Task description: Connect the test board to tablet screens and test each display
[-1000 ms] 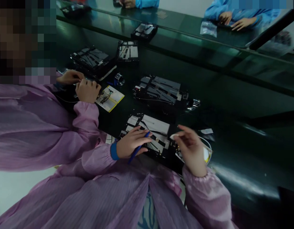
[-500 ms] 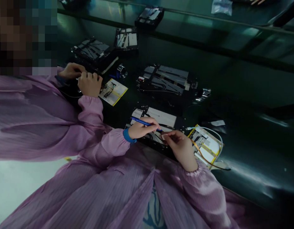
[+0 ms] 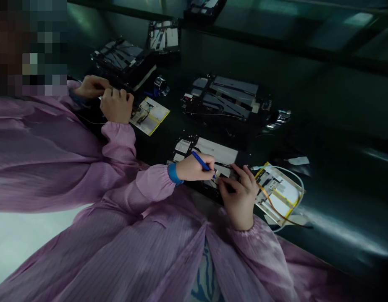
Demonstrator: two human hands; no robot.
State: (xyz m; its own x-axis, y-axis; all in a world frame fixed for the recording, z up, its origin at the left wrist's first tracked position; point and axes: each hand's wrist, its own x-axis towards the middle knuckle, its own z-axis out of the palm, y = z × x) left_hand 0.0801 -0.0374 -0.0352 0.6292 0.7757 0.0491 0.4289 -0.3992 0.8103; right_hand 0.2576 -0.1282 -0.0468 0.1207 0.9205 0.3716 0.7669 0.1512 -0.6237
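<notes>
Gripping one blue pen-like tool (image 3: 200, 161): left hand (image 3: 194, 168); right hand (image 3: 241, 201), fingers curled (hold, if any, indiscernible), over one tablet chassis (image 3: 217, 150), internals exposed, cover unfitted.

Left fingers (image 3: 209, 160) grip a blue tool (image 3: 200, 160) over a black-framed device (image 3: 218, 150).

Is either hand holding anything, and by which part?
The left hand grips a blue pen-like tool near its lower tip; whether the right hand pinches anything cannot be told.
</notes>
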